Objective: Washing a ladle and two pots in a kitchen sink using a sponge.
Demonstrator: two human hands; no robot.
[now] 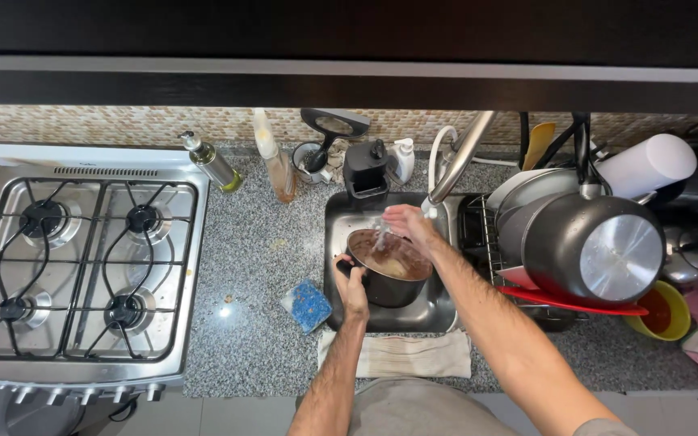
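A dark pot (389, 274) with brown residue and water inside sits in the steel sink (341, 218). My left hand (353, 287) grips the pot's handle at its left side. My right hand (409, 224) hovers over the pot's far rim, under the faucet (458, 161), fingers bent. Water runs from the spout into the pot. Whether the right hand holds anything is unclear.
A blue sponge (307, 305) lies on the granite counter left of the sink, a folded cloth (401, 354) along its front edge. A gas stove (78, 266) stands at left. Bottles line the back wall. A dish rack (575, 242) with pans fills the right.
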